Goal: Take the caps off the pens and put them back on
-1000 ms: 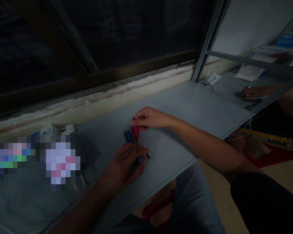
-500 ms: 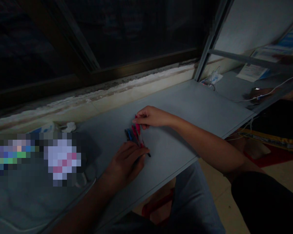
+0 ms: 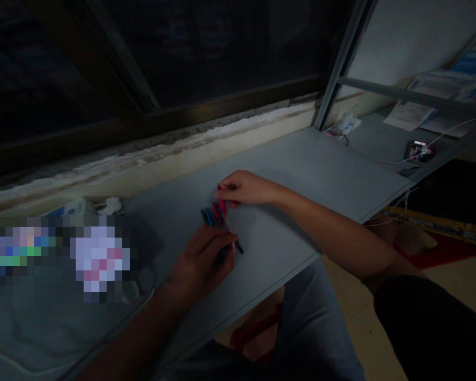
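My right hand (image 3: 238,188) pinches the upper end of a pink pen (image 3: 222,203) between thumb and fingers, just above the grey desk. The pen slants toward me, and my left hand (image 3: 206,254) has its thumb and forefinger at the lower end. Beside it lie another red-pink pen (image 3: 216,209), a blue pen (image 3: 209,217) and a dark one, their lower parts hidden under my left fingers. A black pen tip (image 3: 240,247) pokes out past my left fingertips.
A grey desk (image 3: 285,174) runs along a dark window. At the left stand a white power strip (image 3: 77,208) with a plug and blurred-out items. Beyond the metal post (image 3: 333,84) lie a lit phone (image 3: 419,151), a cable and papers (image 3: 410,114).
The pink pen now lies more in line with my left fingertips, which have closed at its lower end. Another person's hand by the phone at the right has gone from view.
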